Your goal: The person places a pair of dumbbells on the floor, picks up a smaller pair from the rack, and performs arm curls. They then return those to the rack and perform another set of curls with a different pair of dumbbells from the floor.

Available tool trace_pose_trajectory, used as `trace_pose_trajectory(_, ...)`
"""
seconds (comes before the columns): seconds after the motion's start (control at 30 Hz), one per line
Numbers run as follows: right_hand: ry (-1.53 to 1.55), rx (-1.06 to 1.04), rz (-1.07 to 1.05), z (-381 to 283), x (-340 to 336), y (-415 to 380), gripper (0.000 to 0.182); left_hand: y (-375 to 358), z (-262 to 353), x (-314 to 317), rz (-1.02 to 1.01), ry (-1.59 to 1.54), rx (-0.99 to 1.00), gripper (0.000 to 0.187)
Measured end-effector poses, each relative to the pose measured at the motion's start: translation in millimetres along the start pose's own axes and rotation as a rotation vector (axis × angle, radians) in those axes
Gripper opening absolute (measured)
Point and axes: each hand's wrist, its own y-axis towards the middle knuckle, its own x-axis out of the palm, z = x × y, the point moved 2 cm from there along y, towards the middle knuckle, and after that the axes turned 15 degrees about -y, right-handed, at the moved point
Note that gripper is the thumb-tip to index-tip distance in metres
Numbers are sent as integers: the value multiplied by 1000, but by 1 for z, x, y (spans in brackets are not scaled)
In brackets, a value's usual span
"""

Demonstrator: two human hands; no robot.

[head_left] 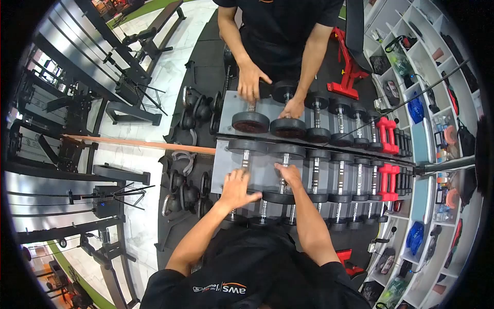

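- Black cloth of your T-shirt [247, 262] takes the nearest part of the view, below both arms.
- Your left hand [236, 190] is over the leftmost dumbbell [246, 158]; its fingers are spread and the thumb stands apart, so they look released, not wrapped around the handle.
- Your right hand [290, 176] is at the metal handle of the second dumbbell [283, 186], the thumb reaching toward it; if the fingers are clenched on its hidden side, I am not able to say.
- Both dumbbells lie side by side on the grey upper shelf [220, 172], pointing toward the mirror.
- To handle them well, I would advise you to take each handle at its middle, lock the thumb over the fingers, hold the wrists straight, and mind your knuckles near the neighbouring heads.
- Hard to make out: your left hand covers the leftmost dumbbell's near end, and its fingertips are blurred.
- Farther to your right, the small weights past the red dumbbells [388, 183] crowd together.
- In the mirror [200, 67] behind the row, your reflection is cut off above the chest.
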Motion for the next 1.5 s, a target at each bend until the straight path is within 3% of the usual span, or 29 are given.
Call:
trace_pose_trajectory(0.03,-94,-43,-152,-4,-13,-4,56,-11,7,-1,-28,34,135,79)
trace_pose_trajectory(0.1,-292,-125,-465,-21,-68,-39,71,-16,10,13,-171,77,96,78)
trace_pose_trajectory(0.17,-438,-326,-159,-23,-77,-66,63,-8,15,20,-295,268,71,78)
trace_pose_trajectory(0.23,-493,-483,71,-22,-80,-93,61,-8,10,27,-282,269,112,62)
trace_pose_trajectory(0.37,-563,-887,54,-36,-67,-143,63,-11,4,27,-256,242,125,46)
trace_pose_trajectory(0.47,-792,-830,52,-48,-36,-155,59,-18,9,26,-211,276,144,42)
trace_pose_trajectory(0.57,-835,-764,24,-61,-18,-148,58,-19,11,29,-210,345,134,42)
trace_pose_trajectory(1.1,-770,-769,-64,-67,-25,-145,38,-13,3,30,-211,213,146,34)
trace_pose_trajectory(1.3,-705,-796,-25,-60,-15,-139,42,-9,9,26,-284,233,100,36)
trace_pose_trajectory(1.5,-705,-746,-82,-61,-19,-139,36,-9,1,32,-188,185,149,28)
